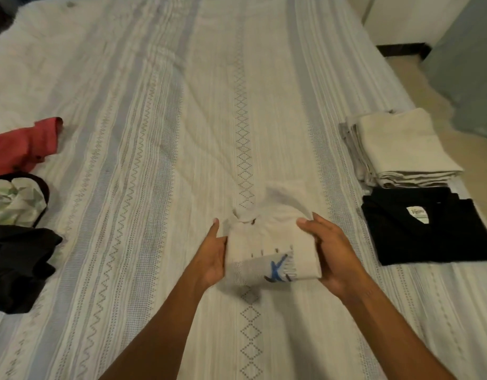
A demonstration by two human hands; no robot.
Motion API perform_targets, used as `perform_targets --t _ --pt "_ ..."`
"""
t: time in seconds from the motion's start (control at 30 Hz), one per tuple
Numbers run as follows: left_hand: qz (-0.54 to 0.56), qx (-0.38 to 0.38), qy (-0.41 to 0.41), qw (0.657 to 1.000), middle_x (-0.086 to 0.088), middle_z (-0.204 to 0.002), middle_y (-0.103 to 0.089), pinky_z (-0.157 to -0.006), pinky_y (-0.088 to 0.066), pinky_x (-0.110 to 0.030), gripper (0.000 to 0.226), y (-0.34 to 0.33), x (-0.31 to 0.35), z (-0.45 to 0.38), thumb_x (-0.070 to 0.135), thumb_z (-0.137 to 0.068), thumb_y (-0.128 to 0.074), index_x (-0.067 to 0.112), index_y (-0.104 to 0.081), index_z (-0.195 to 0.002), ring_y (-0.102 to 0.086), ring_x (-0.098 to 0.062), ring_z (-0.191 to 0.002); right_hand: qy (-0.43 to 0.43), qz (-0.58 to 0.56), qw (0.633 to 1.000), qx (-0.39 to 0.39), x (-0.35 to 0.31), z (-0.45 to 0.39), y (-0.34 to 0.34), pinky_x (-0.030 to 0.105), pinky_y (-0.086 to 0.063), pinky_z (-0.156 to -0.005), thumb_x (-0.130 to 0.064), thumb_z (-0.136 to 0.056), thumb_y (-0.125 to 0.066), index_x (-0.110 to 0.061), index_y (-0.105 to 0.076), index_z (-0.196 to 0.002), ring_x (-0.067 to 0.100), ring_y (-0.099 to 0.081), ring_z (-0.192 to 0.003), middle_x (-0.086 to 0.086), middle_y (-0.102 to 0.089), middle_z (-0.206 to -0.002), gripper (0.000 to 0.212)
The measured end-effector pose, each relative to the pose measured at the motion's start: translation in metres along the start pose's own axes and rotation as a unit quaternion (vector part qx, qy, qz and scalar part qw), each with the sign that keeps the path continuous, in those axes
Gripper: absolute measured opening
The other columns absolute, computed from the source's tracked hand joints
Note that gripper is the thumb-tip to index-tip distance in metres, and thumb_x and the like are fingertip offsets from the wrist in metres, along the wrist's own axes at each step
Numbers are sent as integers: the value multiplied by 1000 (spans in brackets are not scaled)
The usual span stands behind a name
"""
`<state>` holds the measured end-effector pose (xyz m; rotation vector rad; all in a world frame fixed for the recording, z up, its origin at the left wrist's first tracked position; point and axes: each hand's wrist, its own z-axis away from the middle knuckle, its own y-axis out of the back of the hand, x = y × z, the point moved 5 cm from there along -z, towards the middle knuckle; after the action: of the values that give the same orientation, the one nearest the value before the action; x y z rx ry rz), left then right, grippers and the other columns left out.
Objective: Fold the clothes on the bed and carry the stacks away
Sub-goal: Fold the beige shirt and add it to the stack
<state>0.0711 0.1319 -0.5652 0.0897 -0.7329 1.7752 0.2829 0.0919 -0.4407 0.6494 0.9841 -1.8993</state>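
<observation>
Nearest the camera, two bare forearms reach in from 6 o'clock over the bed [154, 133]. The left hand [213, 256] lies against the left edge of a folded white garment [267, 250], its fingers mostly hidden under the cloth and its thumb pointing up beside it. The right hand [330, 250] cups the right edge, thumb on top and fingers wrapped round the side. Both hands hold the garment between them, just below the middle of the view. The garment shows a blue mark and a grey patch on its near edge; whether it rests on the bed or is slightly lifted I cannot tell.

At 3 o'clock, a stack of folded beige cloths [401, 149] sits near the bed's right edge, and just nearer the camera lies a folded black shirt [428, 231] with a white label. At 9 o'clock, unfolded clothes lie together: a red shirt [20, 146], a pale patterned piece [15, 201] with a dark rim, and a crumpled black garment [20, 267]. The bed cover is white with grey patterned stripes.
</observation>
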Motion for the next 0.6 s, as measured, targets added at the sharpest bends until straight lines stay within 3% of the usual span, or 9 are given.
perform_targets --t 0.07,0.13,0.2,0.27,0.4,0.6 --pt "-56 51 -31 997 -15 -118 -72 -96 -53 -46 57 1 -4 2 58 -100 -46 11 -65 -127 -68 -33 -112 -25 32 999 25 17 -9 46 38 -59 -77 -9 -97 -58 -10 -68 -111 26 -74 -95 15 -75 -110 16" --pt "-177 141 -71 971 -9 -113 -73 -95 -55 -46 50 6 -12 -2 51 -101 -51 10 -65 -128 -67 -30 -106 -59 99 992 54 44 -22 92 41 -57 -86 -12 -98 -60 -9 -69 -112 27 -72 -99 16 -74 -114 16" --pt "-258 179 -101 944 -4 -105 -69 -92 -55 -41 45 5 -24 -8 45 -104 -47 7 -63 -124 -65 -25 -101 -75 200 973 83 66 -33 126 41 -58 -88 -19 -100 -61 -12 -72 -112 26 -72 -100 12 -75 -112 18" --pt "-327 192 -148 914 1 -97 -64 -84 -54 -34 37 -1 -31 -11 40 -108 -39 12 -60 -118 -62 -18 -93 -62 259 956 124 79 -39 141 35 -57 -76 -32 -101 -60 -14 -74 -105 23 -72 -90 6 -77 -98 23" --pt "-401 244 -215 856 -7 -104 -65 -91 -52 -43 42 -5 -29 -10 41 -109 -29 10 -58 -111 -62 -24 -97 13 364 909 202 79 -51 130 31 -43 -64 -49 -102 -49 -15 -62 -82 20 -59 -74 1 -62 -76 41" --pt "-481 306 -224 791 -17 -105 -66 -90 -49 -46 47 -21 -22 -17 39 -109 -26 1 -53 -112 -63 -36 -100 3 449 860 240 85 -72 117 34 -42 -73 -52 -105 -35 -9 -52 -125 25 -60 -89 9 -66 -105 51"
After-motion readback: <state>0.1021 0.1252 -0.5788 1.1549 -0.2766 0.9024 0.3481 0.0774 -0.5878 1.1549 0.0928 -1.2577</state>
